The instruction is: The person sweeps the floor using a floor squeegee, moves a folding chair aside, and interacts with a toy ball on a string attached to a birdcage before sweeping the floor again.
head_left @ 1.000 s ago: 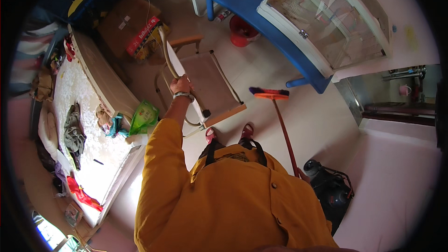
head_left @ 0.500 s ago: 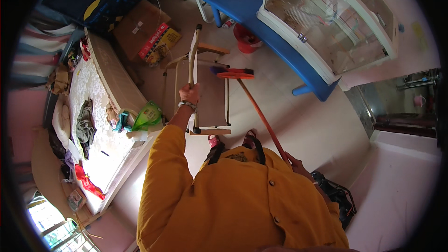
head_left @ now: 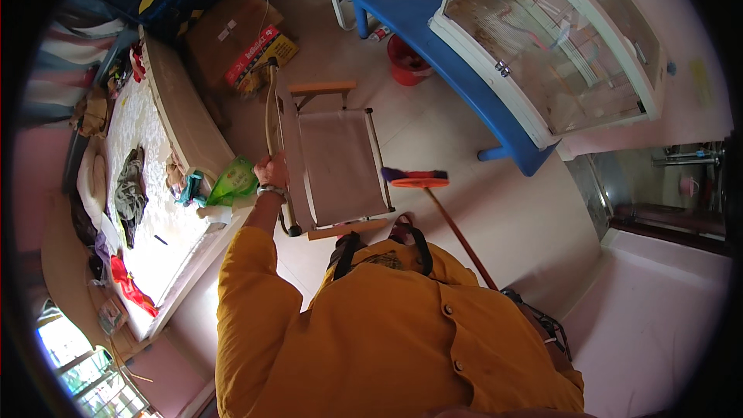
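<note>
My left hand (head_left: 271,172), with a band at the wrist, is closed around the pale tubular back frame of a folding chair (head_left: 340,162). The chair has a greyish fabric seat and wooden armrests, and it stands in front of me by the bed. To its right is a broom (head_left: 419,181) with an orange head and dark purple bristles. Its reddish handle slants down towards my right side and disappears at my yellow coat. My right hand is hidden there, so its grip on the handle does not show.
A bed (head_left: 186,101) with clothes and a green bag (head_left: 234,182) lies along the left. Ahead right, a long blue table (head_left: 395,0) carries a white-framed glass cabinet (head_left: 534,54). A red bucket (head_left: 406,62) sits by the table. Cardboard boxes (head_left: 232,31) stand beyond the chair.
The chair has turned and shifted left with my left hand, its seat now facing up more fully. The broom head has come nearer to me and rightward. My right hand has slipped out of sight.
</note>
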A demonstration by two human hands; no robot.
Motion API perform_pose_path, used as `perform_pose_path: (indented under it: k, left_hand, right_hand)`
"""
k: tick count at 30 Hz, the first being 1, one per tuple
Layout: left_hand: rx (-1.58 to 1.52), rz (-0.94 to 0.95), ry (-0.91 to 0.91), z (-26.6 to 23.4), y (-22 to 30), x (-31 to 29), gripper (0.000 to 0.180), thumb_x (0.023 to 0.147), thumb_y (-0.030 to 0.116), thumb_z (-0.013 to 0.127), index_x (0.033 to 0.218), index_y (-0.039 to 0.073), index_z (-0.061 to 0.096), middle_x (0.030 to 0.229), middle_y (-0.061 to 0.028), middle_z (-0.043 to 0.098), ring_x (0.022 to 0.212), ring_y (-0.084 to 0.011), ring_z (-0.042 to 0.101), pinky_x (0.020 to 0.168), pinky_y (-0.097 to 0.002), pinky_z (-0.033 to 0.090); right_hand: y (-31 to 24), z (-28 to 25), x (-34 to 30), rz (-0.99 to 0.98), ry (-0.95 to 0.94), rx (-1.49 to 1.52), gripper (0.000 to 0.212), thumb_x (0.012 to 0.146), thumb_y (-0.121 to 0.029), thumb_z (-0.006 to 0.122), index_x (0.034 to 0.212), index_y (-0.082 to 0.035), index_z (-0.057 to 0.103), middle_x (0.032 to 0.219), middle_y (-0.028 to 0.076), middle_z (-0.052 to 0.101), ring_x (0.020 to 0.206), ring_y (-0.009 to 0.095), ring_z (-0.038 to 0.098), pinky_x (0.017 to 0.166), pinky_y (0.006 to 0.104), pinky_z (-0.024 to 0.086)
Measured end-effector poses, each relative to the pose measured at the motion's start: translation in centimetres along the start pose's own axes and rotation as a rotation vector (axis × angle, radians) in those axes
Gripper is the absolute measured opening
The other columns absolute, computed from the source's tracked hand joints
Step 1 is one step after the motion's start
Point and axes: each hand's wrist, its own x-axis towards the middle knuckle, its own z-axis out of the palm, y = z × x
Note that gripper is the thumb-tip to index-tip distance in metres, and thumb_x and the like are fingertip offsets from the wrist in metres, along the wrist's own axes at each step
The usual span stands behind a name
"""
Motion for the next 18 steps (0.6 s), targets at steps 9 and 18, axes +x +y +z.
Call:
perform_pose_path:
  k: [9, 18]
  left_hand:
    - [-0.236, -0.204, 0.178, -0.6, 6.5, -10.6, 0.026, 0.078, 0.014, 0.061, 0.063, 0.011, 0.040, 0.042, -0.0018, 0.040, 0.028, -0.0128, 0.035, 0.027, -0.0272, 0.025]
    - [-0.331, -0.302, 0.227, -5.4, 2.7, -15.2, 0.027, 0.082, 0.019, 0.058, 0.064, 0.012, 0.039, 0.042, -0.0009, 0.038, 0.028, -0.0132, 0.035, 0.027, -0.0277, 0.025]
  right_hand:
    - [-2.1, -4.5, 9.1, 0.053, 0.021, 0.009, 0.059, 0.077, -0.005, 0.052, 0.134, -0.006, 0.037, 0.060, 0.008, 0.054, 0.045, 0.015, 0.052, 0.041, 0.0296, 0.045]
    - [-2.0, 0.0, 13.6, 0.213, -0.038, 0.046, 0.048, 0.077, -0.012, 0.058, 0.124, -0.008, 0.048, 0.066, 0.003, 0.052, 0.049, 0.010, 0.049, 0.041, 0.0252, 0.044]
